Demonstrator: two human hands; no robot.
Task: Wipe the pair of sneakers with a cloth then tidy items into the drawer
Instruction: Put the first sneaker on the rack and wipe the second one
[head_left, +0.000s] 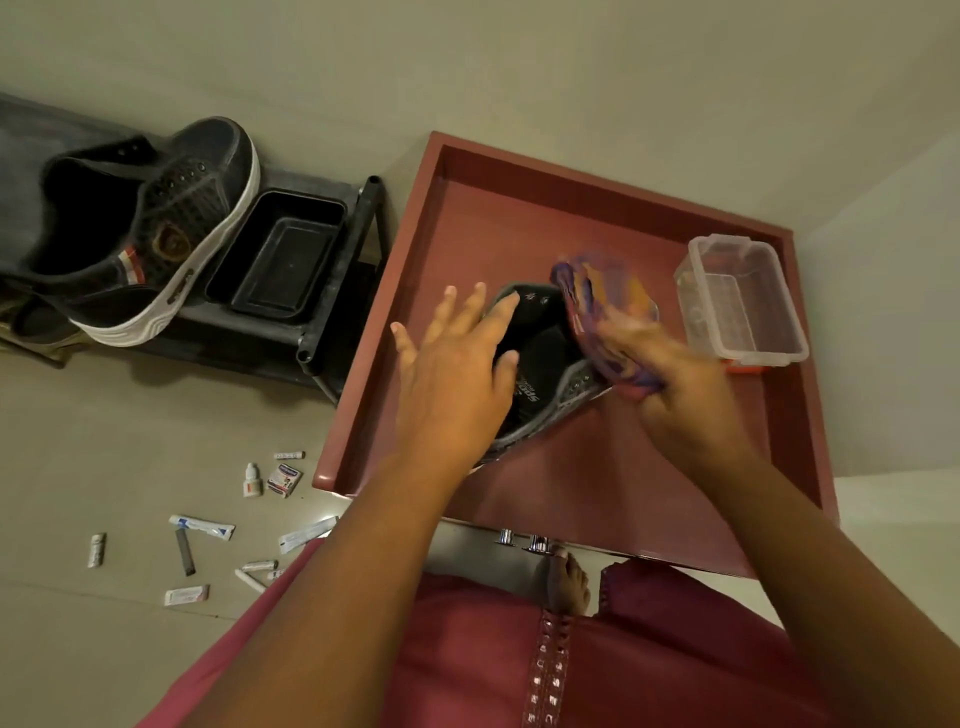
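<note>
From the head view, one sneaker (540, 374) sits in the open drawer (613, 467), about centre frame, with your hands on either side of it. Its mate (150, 228) waits on the rack (332, 312) at ten o'clock. I'd judge the shoe light, its upper soft enough to dent under pressure and its sole stiff, so steady it by the collar or sole edge while you rub. The cloth (608, 312) is limp and bunches easily; keep it wadded in the palm.

Your left hand (457, 374) is spread, fingers straight and splayed, fingertips resting on the shoe's collar and dark lining, gripping nothing. Your right hand (670, 384) is curled round the bunched cloth, pressing it against the shoe's two o'clock side; it is blurred, so exact finger placement is unclear.

A clear box (743, 301) stands in the drawer at two o'clock, just beside the cloth. Small tubes and packets (208, 525) lie scattered on the floor (104, 441) at eight o'clock, not yet tidied.
</note>
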